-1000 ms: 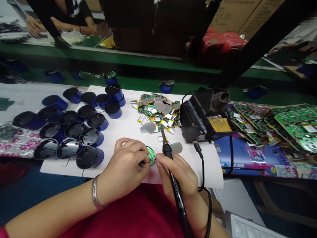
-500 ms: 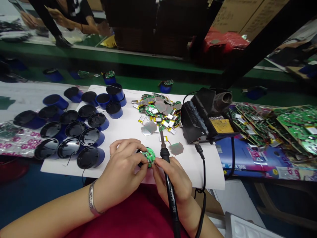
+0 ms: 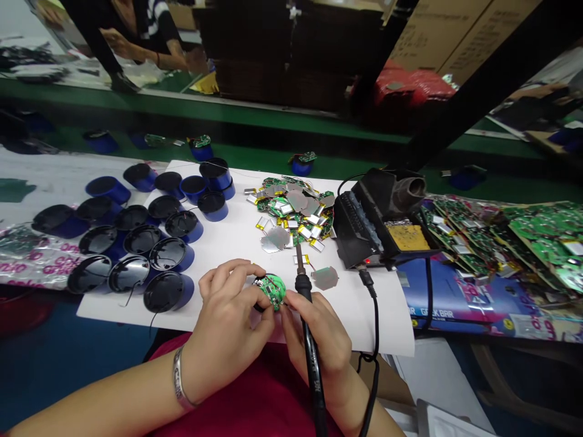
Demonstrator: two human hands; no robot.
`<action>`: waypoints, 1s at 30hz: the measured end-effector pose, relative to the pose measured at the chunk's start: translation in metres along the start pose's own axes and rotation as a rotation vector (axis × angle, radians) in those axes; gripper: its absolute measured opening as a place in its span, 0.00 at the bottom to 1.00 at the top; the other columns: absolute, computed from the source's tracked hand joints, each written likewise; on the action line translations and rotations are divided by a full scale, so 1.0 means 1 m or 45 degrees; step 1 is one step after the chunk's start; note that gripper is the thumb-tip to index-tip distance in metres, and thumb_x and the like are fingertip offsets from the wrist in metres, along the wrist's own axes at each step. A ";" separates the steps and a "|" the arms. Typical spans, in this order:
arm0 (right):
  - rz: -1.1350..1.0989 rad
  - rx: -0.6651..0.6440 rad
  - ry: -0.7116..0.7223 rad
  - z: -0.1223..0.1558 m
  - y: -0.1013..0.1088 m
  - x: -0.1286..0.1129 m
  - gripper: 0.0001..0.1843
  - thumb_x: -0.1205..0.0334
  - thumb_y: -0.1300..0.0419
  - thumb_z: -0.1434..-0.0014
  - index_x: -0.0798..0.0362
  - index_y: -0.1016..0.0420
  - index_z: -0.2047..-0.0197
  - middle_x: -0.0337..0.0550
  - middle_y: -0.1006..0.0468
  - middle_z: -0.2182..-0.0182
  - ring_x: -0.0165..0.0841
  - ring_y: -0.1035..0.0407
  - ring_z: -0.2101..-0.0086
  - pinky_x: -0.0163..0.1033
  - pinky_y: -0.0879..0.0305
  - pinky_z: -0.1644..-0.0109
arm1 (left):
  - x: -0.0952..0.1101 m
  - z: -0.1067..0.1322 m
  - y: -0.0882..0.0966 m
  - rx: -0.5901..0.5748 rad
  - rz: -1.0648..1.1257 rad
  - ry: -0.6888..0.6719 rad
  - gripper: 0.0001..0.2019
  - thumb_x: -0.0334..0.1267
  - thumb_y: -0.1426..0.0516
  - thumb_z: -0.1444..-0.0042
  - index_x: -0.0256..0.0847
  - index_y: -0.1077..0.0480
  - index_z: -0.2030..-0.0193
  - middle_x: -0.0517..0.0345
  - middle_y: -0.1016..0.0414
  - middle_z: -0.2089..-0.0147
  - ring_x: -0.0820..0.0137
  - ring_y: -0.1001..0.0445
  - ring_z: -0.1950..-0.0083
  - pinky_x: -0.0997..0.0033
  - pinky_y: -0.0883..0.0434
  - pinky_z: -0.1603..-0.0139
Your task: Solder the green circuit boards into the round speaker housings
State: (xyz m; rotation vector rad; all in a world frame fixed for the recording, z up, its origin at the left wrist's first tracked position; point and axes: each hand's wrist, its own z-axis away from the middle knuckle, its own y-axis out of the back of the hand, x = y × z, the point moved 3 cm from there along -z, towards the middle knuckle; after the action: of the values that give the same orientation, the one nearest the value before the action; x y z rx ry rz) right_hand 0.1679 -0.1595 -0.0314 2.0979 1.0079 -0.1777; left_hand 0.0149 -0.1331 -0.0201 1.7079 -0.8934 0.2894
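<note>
My left hand (image 3: 230, 325) is closed on a small round green circuit board (image 3: 272, 289), pinching it at its near edge over the white sheet (image 3: 237, 243). My right hand (image 3: 319, 340) is wrapped round a black soldering iron (image 3: 307, 331). The iron's tip points away from me, just right of the board. The fingertips of my right hand touch the board's right edge. A pile of small green boards and silver batteries (image 3: 294, 209) lies beyond my hands.
Several blue cylinders with black tops (image 3: 146, 243) crowd the left of the sheet. A black soldering station (image 3: 378, 221) stands at the right, its cable running to the iron. Green circuit panels (image 3: 510, 243) lie further right. Another person (image 3: 141, 36) works across the green belt.
My hands and the board have shifted slightly toward me and lower. The soldering iron has swung more upright, its tip now closer to the board. The view has tilted a little.
</note>
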 end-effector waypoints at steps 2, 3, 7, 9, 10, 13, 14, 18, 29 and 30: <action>-0.002 0.001 0.007 -0.002 0.000 0.000 0.23 0.78 0.38 0.43 0.57 0.31 0.44 0.48 0.20 0.64 0.36 0.24 0.64 0.43 0.23 0.61 | -0.001 -0.001 -0.001 -0.037 0.002 0.026 0.07 0.30 0.41 0.45 0.44 0.27 0.73 0.52 0.25 0.51 0.53 0.34 0.43 0.48 0.42 0.48; -0.008 0.001 0.015 -0.003 0.000 0.000 0.23 0.79 0.38 0.43 0.58 0.31 0.44 0.48 0.20 0.64 0.35 0.24 0.65 0.42 0.23 0.61 | -0.001 -0.002 -0.001 -0.059 -0.001 0.038 0.07 0.30 0.41 0.45 0.44 0.27 0.73 0.52 0.25 0.50 0.53 0.35 0.43 0.48 0.42 0.48; -0.017 0.039 -0.034 -0.007 0.008 0.001 0.22 0.77 0.40 0.41 0.57 0.31 0.43 0.46 0.19 0.64 0.33 0.23 0.65 0.39 0.23 0.61 | -0.003 -0.005 -0.002 -0.131 0.003 0.085 0.08 0.31 0.42 0.46 0.43 0.27 0.75 0.52 0.25 0.50 0.54 0.35 0.44 0.50 0.41 0.50; 0.005 0.099 -0.174 -0.008 0.017 0.007 0.21 0.73 0.39 0.39 0.54 0.30 0.43 0.43 0.18 0.64 0.32 0.22 0.65 0.37 0.23 0.59 | -0.003 -0.005 -0.003 -0.161 0.011 0.120 0.08 0.31 0.43 0.46 0.43 0.27 0.75 0.52 0.26 0.50 0.55 0.35 0.44 0.51 0.41 0.51; 0.001 0.147 -0.264 -0.007 0.023 0.010 0.20 0.71 0.38 0.39 0.52 0.29 0.43 0.41 0.17 0.65 0.32 0.22 0.65 0.37 0.23 0.59 | -0.003 -0.006 -0.003 -0.173 0.015 0.139 0.08 0.31 0.43 0.47 0.43 0.27 0.75 0.52 0.26 0.50 0.55 0.35 0.44 0.52 0.41 0.51; -0.154 0.339 -0.481 -0.009 0.040 0.021 0.15 0.65 0.38 0.38 0.51 0.24 0.48 0.38 0.18 0.69 0.31 0.22 0.71 0.36 0.24 0.66 | -0.003 -0.006 -0.003 -0.201 0.035 0.179 0.08 0.30 0.43 0.48 0.43 0.27 0.75 0.52 0.26 0.50 0.55 0.35 0.43 0.52 0.41 0.50; -0.235 0.388 -0.523 -0.010 0.045 0.024 0.12 0.64 0.39 0.37 0.51 0.22 0.50 0.38 0.19 0.69 0.30 0.24 0.73 0.35 0.26 0.70 | -0.003 -0.007 -0.003 -0.208 0.044 0.186 0.08 0.30 0.43 0.48 0.43 0.27 0.76 0.52 0.26 0.51 0.55 0.34 0.43 0.52 0.41 0.50; -0.351 0.331 -0.474 -0.019 0.055 0.027 0.02 0.67 0.37 0.42 0.53 0.23 0.63 0.38 0.24 0.72 0.28 0.29 0.76 0.34 0.33 0.74 | -0.005 -0.008 -0.004 -0.230 0.061 0.213 0.08 0.30 0.43 0.48 0.43 0.27 0.76 0.52 0.27 0.50 0.55 0.35 0.42 0.52 0.41 0.49; -0.261 -0.073 -0.311 -0.029 0.050 0.020 0.06 0.66 0.40 0.43 0.50 0.36 0.66 0.33 0.35 0.77 0.27 0.39 0.78 0.36 0.42 0.73 | -0.006 -0.011 -0.004 -0.266 0.059 0.224 0.08 0.31 0.43 0.48 0.42 0.28 0.76 0.53 0.27 0.51 0.55 0.34 0.42 0.51 0.40 0.47; -0.239 -0.090 -0.297 -0.032 0.050 0.019 0.06 0.65 0.40 0.43 0.50 0.36 0.67 0.33 0.35 0.77 0.27 0.39 0.78 0.36 0.42 0.73 | -0.006 -0.011 -0.004 -0.268 0.056 0.223 0.08 0.31 0.43 0.47 0.42 0.28 0.76 0.53 0.27 0.51 0.55 0.34 0.42 0.51 0.40 0.47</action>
State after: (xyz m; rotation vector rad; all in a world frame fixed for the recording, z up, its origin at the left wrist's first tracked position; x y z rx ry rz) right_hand 0.2098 -0.1444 0.0119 1.8677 1.0515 -0.4637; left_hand 0.0167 -0.1200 -0.0228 1.4466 -0.8037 0.3560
